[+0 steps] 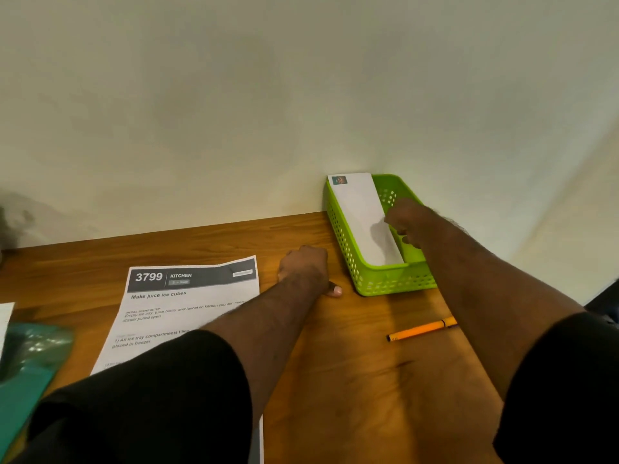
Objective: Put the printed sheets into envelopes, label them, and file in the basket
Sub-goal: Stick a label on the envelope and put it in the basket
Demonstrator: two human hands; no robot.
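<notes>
Right of centre in the frame: green basket against the wall, white envelope leaning along its left side, stamp end up, probably so it files upright. Right hand inside the basket at the envelope's lower edge, fingers curled toward it; whether pinching or merely touching, cannot tell, the knuckles covering the contact. Left hand just left of the basket, resting on the counter, fingers tucked under, thumb tip showing, holding nothing, likely bracing. Printed sheet flat at centre left, headed "3799 KITCHEN", not yet enveloped, lower part hidden by the forearm and sleeve. Orange pen lower right, within reach for labelling. Teal object at the lower left edge blurred, cut off, unidentifiable. No label legible on the envelope.
</notes>
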